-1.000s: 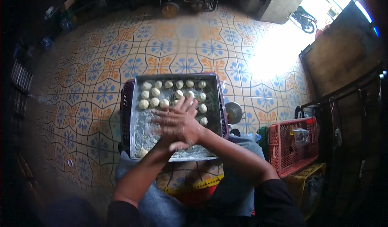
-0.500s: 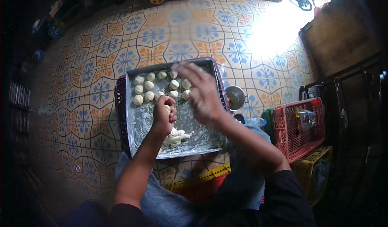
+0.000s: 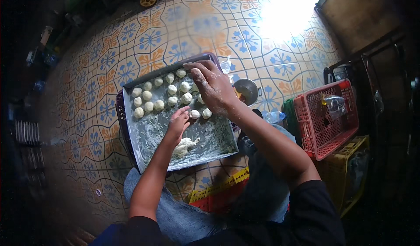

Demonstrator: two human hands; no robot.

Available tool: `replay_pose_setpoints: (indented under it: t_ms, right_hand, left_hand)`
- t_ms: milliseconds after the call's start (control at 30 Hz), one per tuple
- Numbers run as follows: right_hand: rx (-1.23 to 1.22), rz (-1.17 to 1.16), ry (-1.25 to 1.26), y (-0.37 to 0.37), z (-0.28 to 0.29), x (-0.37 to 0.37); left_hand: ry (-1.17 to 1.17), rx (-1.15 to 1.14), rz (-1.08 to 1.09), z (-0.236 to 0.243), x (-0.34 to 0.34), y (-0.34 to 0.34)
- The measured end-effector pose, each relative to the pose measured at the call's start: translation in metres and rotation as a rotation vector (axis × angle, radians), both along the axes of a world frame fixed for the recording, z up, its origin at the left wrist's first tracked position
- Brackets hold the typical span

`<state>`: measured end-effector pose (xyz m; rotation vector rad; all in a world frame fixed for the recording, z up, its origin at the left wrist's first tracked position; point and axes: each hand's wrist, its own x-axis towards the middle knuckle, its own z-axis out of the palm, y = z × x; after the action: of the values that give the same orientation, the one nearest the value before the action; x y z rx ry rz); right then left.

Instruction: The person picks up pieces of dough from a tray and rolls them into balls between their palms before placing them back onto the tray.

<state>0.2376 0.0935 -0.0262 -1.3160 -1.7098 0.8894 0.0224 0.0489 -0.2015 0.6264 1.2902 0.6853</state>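
Observation:
A metal tray dusted with flour holds rows of small round dough balls. My left hand is over the middle of the tray, fingers apart and nothing held. Just beyond its fingertips sits one dough ball. Below that hand lies a loose, uneven lump of dough, partly covered by my wrist. My right hand, white with flour, hovers above the tray's far right part with its fingers stretched out. It hides some of the balls beneath it.
A purple crate supports the tray. To the right are a metal pot, a plastic bottle, a pink-red crate and a yellow crate. Another yellow-edged crate is between my knees. Patterned tiles cover the floor.
My left hand has opened from a fist around dough. My right hand stays raised over the tray's right side. The view has turned, shifting the tray a little leftward in the picture.

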Motion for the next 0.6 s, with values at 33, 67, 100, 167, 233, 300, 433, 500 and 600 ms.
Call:
replay_pose_setpoints:
  t_ms: [33,67,100,167,233,300,433,500,600]
  right_hand:
    - [-0.004,-0.013,0.005,0.0,0.004,0.001]
    - [0.023,-0.026,-0.016,0.0,0.009,0.002]
    - [0.051,-0.038,-0.038,0.0,0.012,0.002]
    - [0.036,-0.041,-0.039,0.0,0.011,-0.001]
    - [0.049,-0.027,-0.127,-0.001,0.009,-0.003]
    - [0.036,-0.02,-0.149,-0.002,0.008,-0.004]
    - [0.031,-0.01,-0.204,-0.002,0.006,-0.003]
    - [0.036,-0.017,-0.211,0.0,0.005,-0.002]
    - [-0.059,0.027,-0.147,0.003,0.006,-0.004]
  left_hand:
    - [0.005,-0.004,-0.013,0.004,0.001,-0.001]
    - [0.289,0.135,-0.219,0.008,0.002,-0.003]
    - [0.571,0.277,-0.425,0.012,0.003,-0.005]
    - [0.783,0.565,-0.474,0.014,0.01,-0.016]
    - [1.029,1.0,-0.779,0.02,0.013,-0.021]
    - [1.136,1.0,-0.9,0.019,0.014,-0.025]
    - [1.047,0.709,-0.916,0.029,0.02,-0.034]
    - [1.054,0.631,-0.911,0.04,0.026,-0.04]
    - [1.1,0.597,-0.905,0.047,0.025,-0.049]
